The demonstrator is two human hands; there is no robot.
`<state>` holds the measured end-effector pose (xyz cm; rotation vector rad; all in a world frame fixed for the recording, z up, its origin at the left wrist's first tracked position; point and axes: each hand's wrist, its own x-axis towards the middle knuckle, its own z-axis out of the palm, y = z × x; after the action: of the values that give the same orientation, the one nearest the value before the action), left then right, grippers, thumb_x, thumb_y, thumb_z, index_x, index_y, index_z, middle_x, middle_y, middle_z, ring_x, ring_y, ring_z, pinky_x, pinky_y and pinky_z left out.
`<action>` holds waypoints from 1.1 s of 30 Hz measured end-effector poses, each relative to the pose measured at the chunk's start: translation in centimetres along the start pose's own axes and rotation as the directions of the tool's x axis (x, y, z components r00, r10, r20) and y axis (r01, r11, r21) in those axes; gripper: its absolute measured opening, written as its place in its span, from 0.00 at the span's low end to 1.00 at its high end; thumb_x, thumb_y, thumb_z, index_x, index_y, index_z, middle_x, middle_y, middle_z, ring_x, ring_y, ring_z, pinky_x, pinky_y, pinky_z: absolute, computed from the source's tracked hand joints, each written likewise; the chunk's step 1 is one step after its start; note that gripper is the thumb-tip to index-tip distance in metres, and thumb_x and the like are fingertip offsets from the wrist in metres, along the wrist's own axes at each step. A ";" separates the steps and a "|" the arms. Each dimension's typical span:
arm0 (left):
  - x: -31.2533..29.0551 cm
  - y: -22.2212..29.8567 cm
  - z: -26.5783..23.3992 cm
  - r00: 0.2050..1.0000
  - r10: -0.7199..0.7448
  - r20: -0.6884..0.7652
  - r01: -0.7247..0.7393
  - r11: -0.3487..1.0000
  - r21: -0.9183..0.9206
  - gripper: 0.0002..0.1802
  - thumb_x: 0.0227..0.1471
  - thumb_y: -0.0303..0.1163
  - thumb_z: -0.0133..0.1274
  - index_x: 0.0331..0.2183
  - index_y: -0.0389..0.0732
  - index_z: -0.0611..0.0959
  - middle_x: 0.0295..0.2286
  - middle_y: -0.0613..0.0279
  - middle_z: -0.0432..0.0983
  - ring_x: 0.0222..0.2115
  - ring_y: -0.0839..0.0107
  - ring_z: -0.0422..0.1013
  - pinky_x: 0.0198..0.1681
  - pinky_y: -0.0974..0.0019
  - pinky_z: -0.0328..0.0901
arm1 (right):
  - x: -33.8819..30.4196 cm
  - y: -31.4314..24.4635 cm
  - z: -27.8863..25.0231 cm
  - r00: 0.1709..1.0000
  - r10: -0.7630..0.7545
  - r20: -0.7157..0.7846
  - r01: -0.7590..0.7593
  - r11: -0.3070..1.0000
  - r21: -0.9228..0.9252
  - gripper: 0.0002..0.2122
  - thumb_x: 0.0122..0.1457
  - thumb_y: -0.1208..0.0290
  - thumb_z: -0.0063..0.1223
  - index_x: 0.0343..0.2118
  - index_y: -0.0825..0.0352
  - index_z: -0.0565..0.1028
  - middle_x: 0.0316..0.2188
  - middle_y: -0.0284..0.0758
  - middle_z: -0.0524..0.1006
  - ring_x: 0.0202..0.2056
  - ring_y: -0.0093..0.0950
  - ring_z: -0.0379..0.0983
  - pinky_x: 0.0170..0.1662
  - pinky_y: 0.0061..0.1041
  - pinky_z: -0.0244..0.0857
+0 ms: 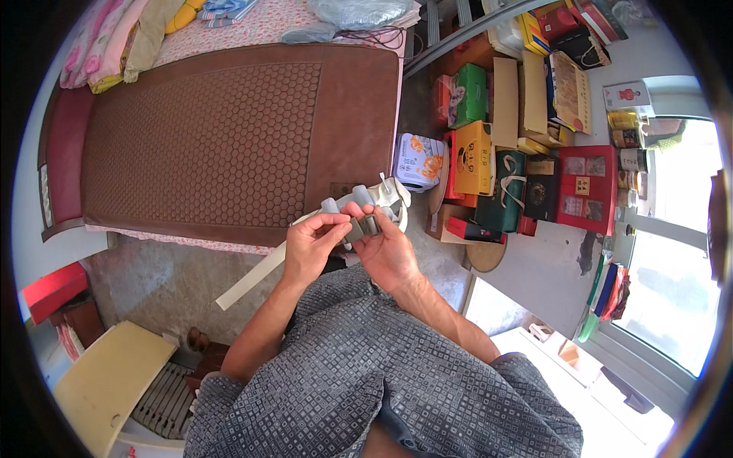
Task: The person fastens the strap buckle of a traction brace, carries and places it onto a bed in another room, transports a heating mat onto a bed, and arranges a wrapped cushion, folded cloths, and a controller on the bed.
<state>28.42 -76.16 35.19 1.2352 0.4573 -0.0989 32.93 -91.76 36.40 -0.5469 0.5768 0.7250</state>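
Note:
Both of my hands meet in front of me, over the lower right corner of the brown mat. My right hand is closed around a small grey-green strap-like piece; its exact kind is not clear. The fingers of my left hand are pinched together at the left end of that piece. Just beyond my fingers are two rounded light-grey parts and a looped white band. From beneath my left hand a flat off-white strap hangs down to the left. My fingers partly hide how these parts join.
The brown honeycomb-patterned mat lies on a bed ahead. To its right stand a lilac floral tin, a yellow box, a dark green box and a red box. Low on the left is a cream panel.

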 end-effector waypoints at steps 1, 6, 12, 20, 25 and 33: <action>0.0 0.0 0.0 1.000 0.000 -0.001 0.000 1.000 0.000 0.08 0.56 0.24 0.61 0.39 0.33 0.85 0.32 0.68 0.80 0.32 0.84 0.73 0.37 0.77 0.69 | 0.1 0.0 0.0 1.000 -0.001 0.018 0.001 1.000 0.025 0.13 0.73 0.60 0.34 0.45 0.60 0.71 0.52 0.34 0.77 0.57 0.30 0.69 0.63 0.34 0.59; 0.2 0.0 -0.1 1.000 -0.005 0.008 0.004 1.000 0.016 0.08 0.56 0.24 0.61 0.39 0.33 0.86 0.31 0.69 0.80 0.31 0.84 0.73 0.35 0.78 0.68 | 0.0 -0.3 0.3 0.998 -0.019 0.068 0.015 0.998 0.061 0.13 0.73 0.60 0.35 0.45 0.60 0.72 0.52 0.33 0.77 0.57 0.29 0.70 0.63 0.33 0.59; 0.0 -0.1 0.0 1.000 0.026 0.000 -0.026 1.000 0.009 0.07 0.56 0.23 0.61 0.38 0.32 0.86 0.32 0.68 0.81 0.33 0.84 0.73 0.37 0.78 0.69 | -0.1 -0.1 0.7 1.000 0.002 -0.013 -0.001 1.000 0.016 0.11 0.73 0.63 0.36 0.42 0.61 0.72 0.51 0.36 0.78 0.55 0.28 0.70 0.61 0.31 0.60; -0.1 -0.1 -0.3 0.998 0.049 0.031 -0.049 0.999 0.008 0.07 0.56 0.21 0.60 0.39 0.33 0.85 0.34 0.66 0.81 0.34 0.82 0.74 0.39 0.77 0.70 | -0.2 0.0 0.8 1.000 0.001 0.023 -0.002 1.000 0.009 0.12 0.73 0.62 0.35 0.42 0.61 0.72 0.52 0.36 0.78 0.55 0.27 0.71 0.60 0.32 0.60; 0.0 -0.1 -0.4 0.995 0.080 0.058 -0.081 0.997 0.004 0.08 0.56 0.21 0.60 0.39 0.33 0.85 0.36 0.65 0.81 0.35 0.81 0.75 0.39 0.76 0.71 | -0.4 0.1 1.2 0.999 -0.017 -0.027 0.017 1.000 -0.014 0.12 0.73 0.62 0.36 0.42 0.61 0.72 0.51 0.36 0.78 0.54 0.27 0.71 0.60 0.32 0.61; 0.0 -0.1 -0.3 0.998 0.048 0.049 -0.044 0.996 -0.082 0.08 0.55 0.21 0.60 0.39 0.32 0.85 0.35 0.66 0.81 0.35 0.82 0.75 0.40 0.77 0.70 | -0.4 0.1 1.7 0.999 -0.022 -0.049 0.022 1.000 -0.011 0.11 0.73 0.63 0.36 0.42 0.61 0.71 0.51 0.37 0.78 0.53 0.28 0.71 0.59 0.33 0.61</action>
<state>28.34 -75.95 34.98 1.1602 0.3850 -0.0715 33.06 -90.82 37.83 -0.5809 0.6122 0.6952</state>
